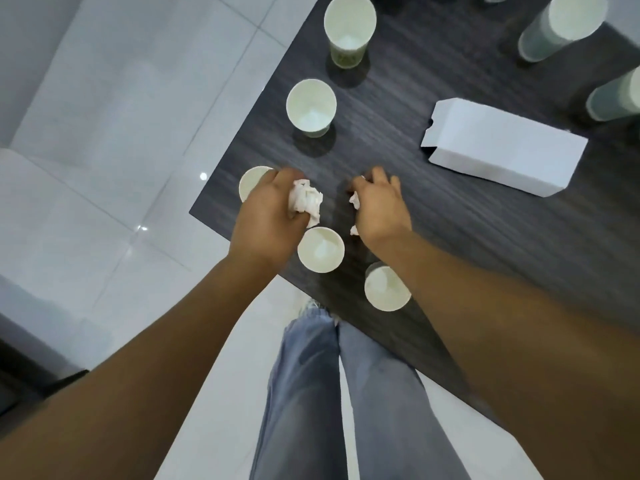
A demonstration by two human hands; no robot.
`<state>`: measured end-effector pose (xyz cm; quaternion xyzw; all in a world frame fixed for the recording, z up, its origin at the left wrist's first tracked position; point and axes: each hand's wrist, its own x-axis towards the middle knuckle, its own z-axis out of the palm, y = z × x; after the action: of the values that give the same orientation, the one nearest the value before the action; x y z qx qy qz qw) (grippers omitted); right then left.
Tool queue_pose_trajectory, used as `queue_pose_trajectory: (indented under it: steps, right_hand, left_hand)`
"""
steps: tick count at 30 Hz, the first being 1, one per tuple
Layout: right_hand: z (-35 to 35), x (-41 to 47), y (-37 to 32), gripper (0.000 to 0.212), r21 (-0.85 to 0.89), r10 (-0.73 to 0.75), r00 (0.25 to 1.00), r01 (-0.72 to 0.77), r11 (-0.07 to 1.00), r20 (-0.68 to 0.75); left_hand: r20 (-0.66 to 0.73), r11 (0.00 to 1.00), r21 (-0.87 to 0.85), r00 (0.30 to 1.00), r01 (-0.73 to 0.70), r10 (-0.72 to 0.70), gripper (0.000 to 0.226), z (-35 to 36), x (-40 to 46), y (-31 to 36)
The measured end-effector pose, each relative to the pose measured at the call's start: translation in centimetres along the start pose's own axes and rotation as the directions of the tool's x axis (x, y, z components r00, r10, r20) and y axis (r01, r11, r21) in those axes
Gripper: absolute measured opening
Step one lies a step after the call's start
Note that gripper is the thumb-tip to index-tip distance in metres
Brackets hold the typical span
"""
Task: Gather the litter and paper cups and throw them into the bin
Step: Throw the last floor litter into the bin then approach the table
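1. Head view looks down on the corner of a dark wood-grain table (433, 209) over a pale tiled floor (104, 133), with the person's jeans (311, 393) below.
2. Left hand (266, 220) is closed around a crumpled white tissue (306, 200), holding it just above the table near the corner.
3. Right hand (379, 206) is curled shut over a second paper wad (355, 200); only small white bits show at its edge.
4. One paper cup (320, 249) stands upright between the two wrists; another nearby cup (387, 288) stands beside the right forearm.
5. A corner cup (251, 181) is partly hidden behind the left hand.
6. Two more upright cups, a middle cup (311, 107) and a far cup (349, 29), stand further along the table edge.
7. A white carton (502, 147) lies flat to the right, well apart from the hands.
8. Blurred tall cups (561, 26) stand at the far right.
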<state>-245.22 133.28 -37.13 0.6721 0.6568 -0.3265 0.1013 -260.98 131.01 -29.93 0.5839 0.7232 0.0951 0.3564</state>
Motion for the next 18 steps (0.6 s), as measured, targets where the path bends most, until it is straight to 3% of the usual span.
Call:
queue_pose_trajectory:
  steps: [5,12,18]
  right_hand:
    - [-3.9,-3.1,1.6,0.036,0.08,0.033,0.999,-0.03,0.996,-0.039]
    - [-11.1,-12.7,3.0,0.033,0.166,0.119,0.986,-0.099,0.981,-0.113]
    - [-13.8,-23.7,3.8,0.035,0.303,0.364,0.921,-0.311,0.901,-0.137]
  left_hand:
    - [0.06,0.999,0.008,0.997,-0.042,0.041,0.041,-0.9,-1.3,3.9]
    - [0.226,0.967,0.12,0.955,-0.224,0.193,0.041,-3.4,-4.4,11.9]
    - [0.454,0.869,0.138,0.81,-0.475,0.371,0.032,-4.1,-9.6,17.8]
